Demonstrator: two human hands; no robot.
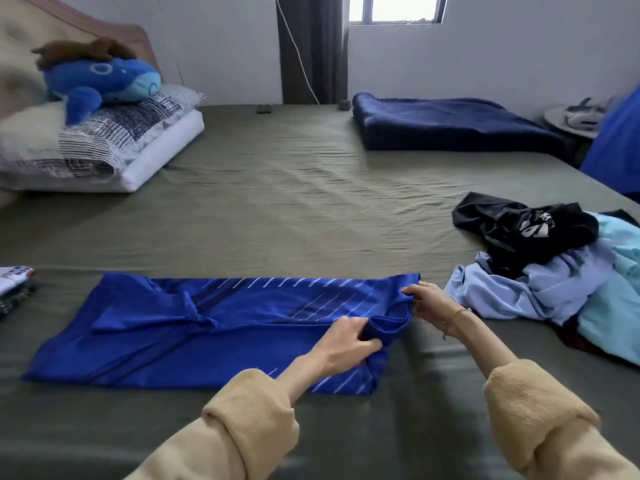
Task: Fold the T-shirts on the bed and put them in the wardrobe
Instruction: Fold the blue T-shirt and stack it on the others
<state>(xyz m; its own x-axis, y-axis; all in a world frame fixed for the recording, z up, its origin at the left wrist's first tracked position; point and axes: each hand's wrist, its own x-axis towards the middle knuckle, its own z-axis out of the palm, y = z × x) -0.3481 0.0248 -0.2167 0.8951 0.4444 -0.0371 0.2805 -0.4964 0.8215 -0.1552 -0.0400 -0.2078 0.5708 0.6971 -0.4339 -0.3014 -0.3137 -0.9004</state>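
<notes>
Your left hand (349, 341) pinches the blue T-shirt (173, 334) at its collar; your right hand (427, 301) grasps its right edge. The shirt lies flat on the bed (277, 202); a clothes pile (561, 271) sits just right.

pillows (104, 147) stacked at headboard (20, 39), far left | blue plush (100, 81) on top of pillows | folded navy blanket (446, 123) on far right of bed | dark curtain (313, 46) beside window (394, 8) | white cord (298, 53) hanging across curtain
</notes>
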